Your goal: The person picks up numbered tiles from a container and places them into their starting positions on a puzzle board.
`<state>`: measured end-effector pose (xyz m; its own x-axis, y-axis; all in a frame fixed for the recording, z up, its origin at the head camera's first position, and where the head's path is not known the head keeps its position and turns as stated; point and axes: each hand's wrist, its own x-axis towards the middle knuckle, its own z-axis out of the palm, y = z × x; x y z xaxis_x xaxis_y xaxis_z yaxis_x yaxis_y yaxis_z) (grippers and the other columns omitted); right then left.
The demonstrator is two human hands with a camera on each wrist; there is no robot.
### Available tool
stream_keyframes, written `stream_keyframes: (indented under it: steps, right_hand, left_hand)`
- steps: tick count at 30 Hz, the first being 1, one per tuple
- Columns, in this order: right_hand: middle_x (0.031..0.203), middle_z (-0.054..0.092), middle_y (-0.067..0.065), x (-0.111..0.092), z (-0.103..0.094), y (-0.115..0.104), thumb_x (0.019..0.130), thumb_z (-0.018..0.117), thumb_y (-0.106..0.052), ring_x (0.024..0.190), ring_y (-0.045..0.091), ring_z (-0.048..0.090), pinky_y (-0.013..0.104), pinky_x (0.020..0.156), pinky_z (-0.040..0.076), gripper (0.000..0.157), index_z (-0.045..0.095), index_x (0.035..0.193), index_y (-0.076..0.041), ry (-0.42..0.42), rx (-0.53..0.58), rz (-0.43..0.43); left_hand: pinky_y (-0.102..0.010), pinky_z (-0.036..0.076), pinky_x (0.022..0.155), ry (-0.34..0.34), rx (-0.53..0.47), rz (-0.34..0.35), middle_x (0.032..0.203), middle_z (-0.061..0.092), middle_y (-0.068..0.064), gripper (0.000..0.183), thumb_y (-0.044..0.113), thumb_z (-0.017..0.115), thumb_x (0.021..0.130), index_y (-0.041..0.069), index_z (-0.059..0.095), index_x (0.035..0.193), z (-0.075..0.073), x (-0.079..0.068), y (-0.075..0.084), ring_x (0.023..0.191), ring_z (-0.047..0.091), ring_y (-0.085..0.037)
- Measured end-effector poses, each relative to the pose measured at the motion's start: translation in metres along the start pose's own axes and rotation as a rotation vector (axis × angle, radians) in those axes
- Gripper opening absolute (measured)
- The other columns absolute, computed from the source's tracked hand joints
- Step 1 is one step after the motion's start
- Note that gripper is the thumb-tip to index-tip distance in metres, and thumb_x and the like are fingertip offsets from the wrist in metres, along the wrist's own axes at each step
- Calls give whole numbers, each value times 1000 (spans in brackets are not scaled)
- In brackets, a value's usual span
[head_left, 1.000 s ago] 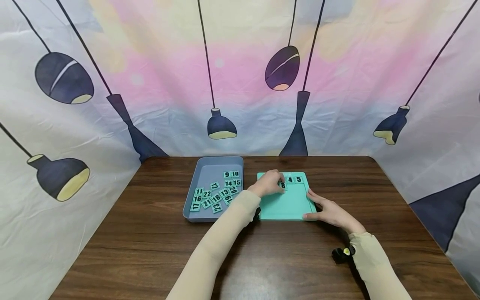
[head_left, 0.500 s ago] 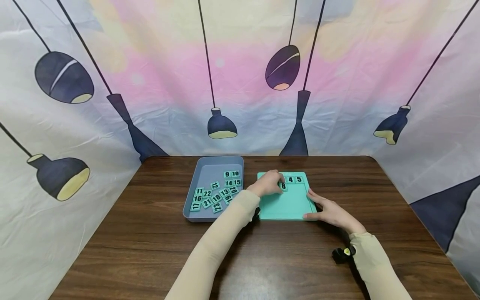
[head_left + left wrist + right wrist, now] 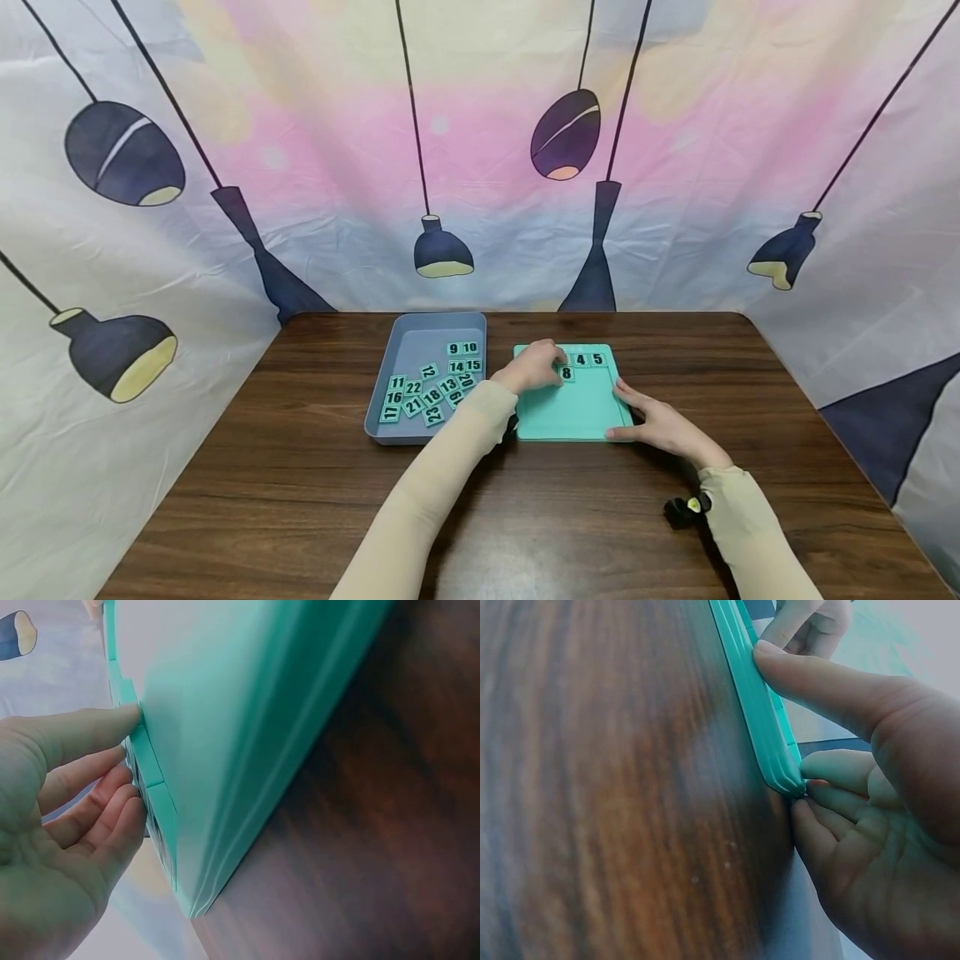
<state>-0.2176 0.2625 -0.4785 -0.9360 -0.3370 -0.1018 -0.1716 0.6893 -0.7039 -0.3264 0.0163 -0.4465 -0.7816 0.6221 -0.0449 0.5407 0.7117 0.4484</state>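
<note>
A turquoise number-puzzle board [image 3: 573,408] lies flat on the table. Tiles 4 [image 3: 581,360] and 5 [image 3: 597,359] sit in its far row, and the 8 tile [image 3: 566,374] lies one row nearer. My left hand [image 3: 534,367] reaches over the board's left part; its thumb and bent fingertips are at the tiles around the 8 and hide those to the left. In the left wrist view, the left thumb [image 3: 97,731] touches a tile's near edge. Around the board's right front corner, my right hand [image 3: 663,423] grips the rim, its thumb [image 3: 817,682] along the edge.
Left of the board stands a blue-grey tray [image 3: 420,327] with several loose number tiles [image 3: 431,397] in it, partly hidden by the left forearm. The brown wooden table [image 3: 300,500] ends at a curtain [image 3: 510,233] printed with lamps.
My left hand has shifted very slightly left, and a little more of the 8 tile shows. The right hand and the board stay where they were.
</note>
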Motion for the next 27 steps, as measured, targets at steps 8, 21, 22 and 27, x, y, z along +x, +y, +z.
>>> stream_keyframes:
  steps: [8,21,22,27]
  right_hand:
    - [166,14,18,2,-1,2,88,76,-49,148,47,20,64,110,32,99,23,160,-4,1,-7,1]
    - [167,12,17,1,3,3,89,75,-48,148,47,18,64,111,31,99,22,160,-6,-17,41,12]
    - [167,12,17,1,3,3,89,75,-49,148,47,18,64,111,31,99,22,160,-6,-17,38,12]
    - [167,12,17,1,1,3,89,75,-49,148,47,18,64,111,31,99,22,160,-6,-16,23,19]
  left_hand:
    - [-28,51,91,28,67,2,127,61,-8,39,21,74,95,8,67,130,4,2,3,113,59,-21]
    - [-29,51,83,68,88,-38,119,58,-7,40,29,73,95,9,66,129,12,2,2,98,58,-19]
    - [-29,51,84,69,86,-34,119,58,-7,40,29,73,95,9,66,129,12,3,2,99,58,-19]
    - [-28,51,86,51,99,-26,121,59,-8,40,27,73,95,9,66,130,9,4,4,105,59,-21]
